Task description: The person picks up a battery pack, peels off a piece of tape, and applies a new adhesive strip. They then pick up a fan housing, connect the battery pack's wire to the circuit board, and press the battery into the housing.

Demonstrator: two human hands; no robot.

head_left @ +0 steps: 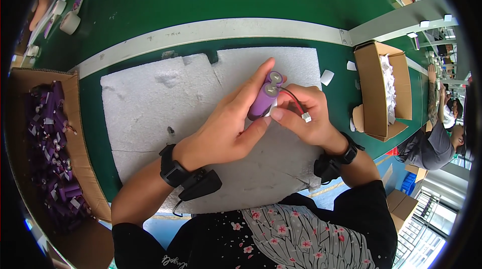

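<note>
Box (89,153) left of the foam pad (135,113), loaded with purple cells (52,153) in a jumble. Tape roll (70,23) beyond the pad's far left corner. Pack (260,104), two purple cells side by side, is held up over the pad, right of its middle, ends showing. Left hand (223,126) has it: index straight along the pack's left side, thumb at the lower end; from here I can't tell how the fingers underneath sit. White strip (272,108) on the pack's right side, pinched between thumb and index of the right hand (309,116), other fingers curled. Red and black wires (297,100) arc over that hand to a white connector (306,117). Just right of the pad, white tag (327,77); further right, open carton (370,88) with white paper (388,88). Well right of the pad, a co-worker (432,151) in dark clothes.
</note>
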